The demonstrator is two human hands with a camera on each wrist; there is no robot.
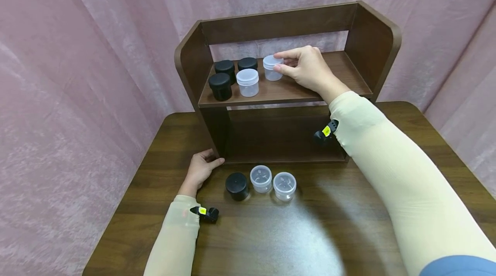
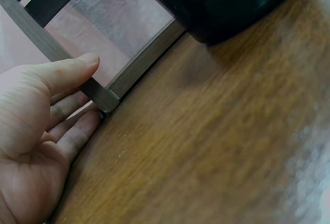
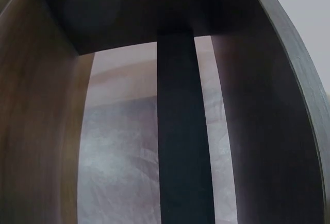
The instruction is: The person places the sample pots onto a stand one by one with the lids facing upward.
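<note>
Staged recording spot by the look, home or office can't tell: pink curtain [image 1: 116, 73] hangs beyond far edge of wood desk [image 1: 248, 241] and along its left edge, brown shelf [image 1: 279, 26] between the rounded far corners, black wrist cams [image 1: 210, 214] at both sleeves [image 1: 407, 190]

a wooden table [image 1: 147, 198] spreads out here, brown and streaky-grained, its far corners rounded! behind the table, pinkish curtain [image 1: 97, 95] drops in soft folds, wrapping past both its sides, and white glare [image 1: 314, 246] gleams off its near part!
</note>
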